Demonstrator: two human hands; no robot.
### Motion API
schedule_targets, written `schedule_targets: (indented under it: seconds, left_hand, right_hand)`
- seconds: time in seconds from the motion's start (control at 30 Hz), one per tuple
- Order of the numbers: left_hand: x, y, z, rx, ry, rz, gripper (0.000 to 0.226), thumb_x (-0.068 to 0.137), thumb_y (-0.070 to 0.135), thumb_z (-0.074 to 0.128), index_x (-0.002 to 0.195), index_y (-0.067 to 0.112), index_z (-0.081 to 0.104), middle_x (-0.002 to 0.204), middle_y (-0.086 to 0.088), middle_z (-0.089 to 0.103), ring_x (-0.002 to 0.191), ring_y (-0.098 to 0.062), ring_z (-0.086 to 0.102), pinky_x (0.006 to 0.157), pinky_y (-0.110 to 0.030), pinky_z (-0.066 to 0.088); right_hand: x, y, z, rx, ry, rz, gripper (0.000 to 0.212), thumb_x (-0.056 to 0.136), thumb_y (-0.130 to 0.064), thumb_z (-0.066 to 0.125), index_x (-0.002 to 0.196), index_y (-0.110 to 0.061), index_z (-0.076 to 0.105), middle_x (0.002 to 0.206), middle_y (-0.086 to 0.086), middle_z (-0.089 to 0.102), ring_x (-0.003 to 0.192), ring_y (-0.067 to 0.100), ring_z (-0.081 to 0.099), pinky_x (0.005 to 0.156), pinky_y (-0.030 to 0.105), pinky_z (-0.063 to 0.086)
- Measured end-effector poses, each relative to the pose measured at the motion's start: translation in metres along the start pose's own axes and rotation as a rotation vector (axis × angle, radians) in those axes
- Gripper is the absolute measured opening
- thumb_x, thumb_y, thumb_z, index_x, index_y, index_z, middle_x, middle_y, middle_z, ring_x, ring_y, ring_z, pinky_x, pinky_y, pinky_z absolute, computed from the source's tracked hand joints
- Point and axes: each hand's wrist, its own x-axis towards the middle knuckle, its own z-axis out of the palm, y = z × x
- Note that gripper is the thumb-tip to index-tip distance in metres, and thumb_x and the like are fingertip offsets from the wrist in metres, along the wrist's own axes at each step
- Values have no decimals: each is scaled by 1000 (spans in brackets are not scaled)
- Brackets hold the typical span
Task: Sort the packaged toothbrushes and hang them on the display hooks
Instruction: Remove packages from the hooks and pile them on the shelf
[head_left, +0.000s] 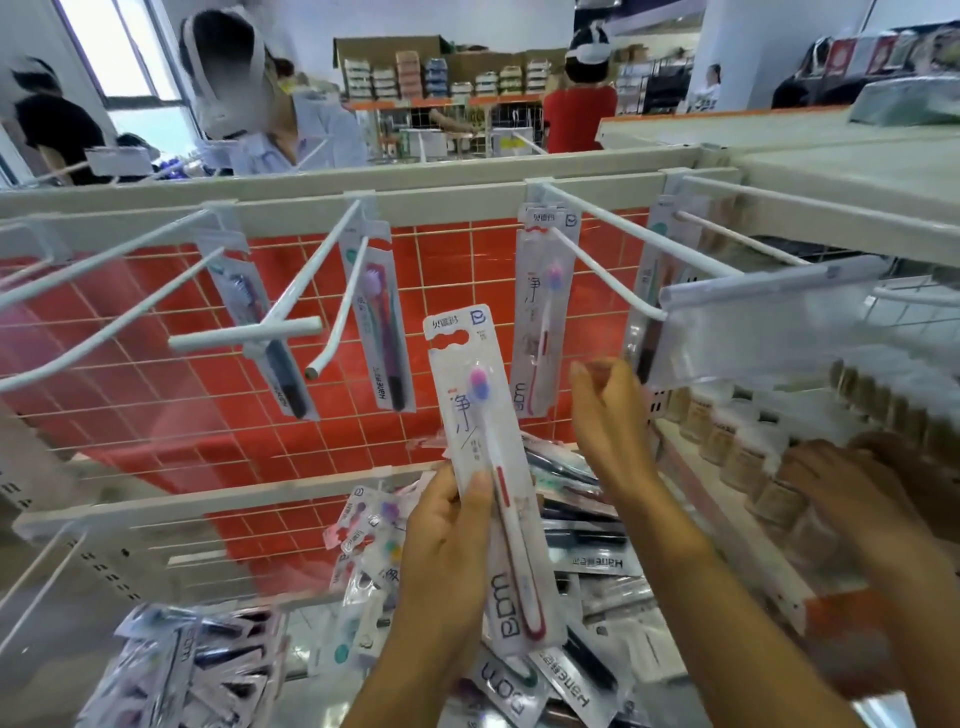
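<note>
My left hand (447, 540) grips a white packaged toothbrush (485, 441) with a pink and purple head, held upright in front of the red grid panel. My right hand (605, 410) is raised beside it, fingers loosely curled and holding nothing. It sits just below a matching white package (543, 312) that hangs on a white display hook (597, 249). Further left hang a purple toothbrush package (382, 332) and a dark one (265, 332). A pile of loose packages (587, 525) lies on the shelf under my hands.
Bare white hooks (104, 291) jut out at the left. A clear price-tag holder (769, 322) hangs at the right, above rows of bottles (753, 452). Another person's hand (841, 483) rests on those bottles. More packages (197, 670) are heaped at the lower left. People stand beyond the rack.
</note>
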Motion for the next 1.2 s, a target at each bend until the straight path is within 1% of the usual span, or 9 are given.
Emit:
schedule_targets:
  seconds: [0.23, 0.43, 0.57, 0.67, 0.83, 0.97, 1.03, 1.1, 1.2]
  left_hand:
    - [1, -5, 8, -75, 71, 12, 24, 89, 35, 52, 85, 31, 75, 81, -5, 73, 77, -23, 68, 76, -43, 56]
    - [1, -4, 6, -151, 143, -23, 27, 94, 24, 51, 86, 21, 76, 88, -10, 74, 86, -27, 71, 79, -43, 55]
    - [0, -2, 2, -178, 167, -25, 26, 94, 24, 50, 88, 15, 74, 86, -10, 73, 90, -32, 67, 87, -48, 53]
    - [-1, 0, -2, -207, 179, -39, 27, 92, 27, 51, 83, 19, 76, 89, -11, 73, 93, -35, 66, 92, -56, 50]
    - [-5, 0, -6, -262, 166, -60, 35, 75, 37, 57, 99, 18, 73, 100, -12, 74, 104, -35, 65, 97, -58, 46]
    - [-6, -3, -9, -253, 156, -70, 35, 77, 36, 56, 103, 19, 72, 101, -10, 74, 104, -34, 66, 97, -58, 47]
    - [-6, -5, -10, -238, 150, -64, 26, 84, 32, 54, 94, 23, 76, 96, -12, 74, 97, -35, 67, 92, -58, 49]
    - [-5, -7, -10, -225, 146, -69, 26, 88, 29, 52, 84, 29, 77, 91, -12, 74, 90, -34, 67, 89, -57, 52]
    - [-5, -7, -7, -233, 132, -72, 24, 82, 33, 54, 85, 29, 77, 92, -13, 73, 96, -38, 65, 92, -58, 50]
  right_hand:
    - [-65, 12, -13, 243, -465, 126, 27, 96, -33, 45, 101, -13, 62, 95, 6, 70, 86, 20, 68, 72, 25, 57]
    - [-78, 19, -7, 254, -543, 101, 15, 93, -23, 56, 104, -17, 64, 95, -2, 71, 88, 11, 68, 77, 25, 56]
    - [-59, 21, 1, 187, -322, 57, 17, 92, -27, 56, 106, -17, 59, 99, -4, 67, 94, 10, 64, 83, 28, 54]
    - [-23, 15, 16, -55, -42, 51, 55, 84, -38, 67, 127, -14, 42, 125, 3, 51, 117, 21, 50, 95, 30, 43]
    - [18, -6, 44, -270, -8, 16, 86, 83, -42, 69, 146, -7, 23, 149, 11, 31, 139, 29, 25, 113, 40, 21]
    - [32, 6, 44, -118, 113, 71, 45, 93, -25, 59, 130, -5, 43, 95, -6, 53, 115, 28, 51, 85, 24, 32]
    - [35, 18, 40, -139, 155, 28, 19, 93, -21, 59, 101, -6, 52, 73, -13, 43, 93, 24, 57, 89, 35, 43]
    - [36, 25, 35, -148, 129, -4, 25, 92, -24, 61, 74, -25, 42, 75, -11, 48, 92, 26, 59, 93, 50, 46]
    - [38, 26, 25, -161, 134, 0, 37, 90, -22, 64, 68, -30, 34, 79, -7, 50, 93, 31, 61, 82, 45, 51]
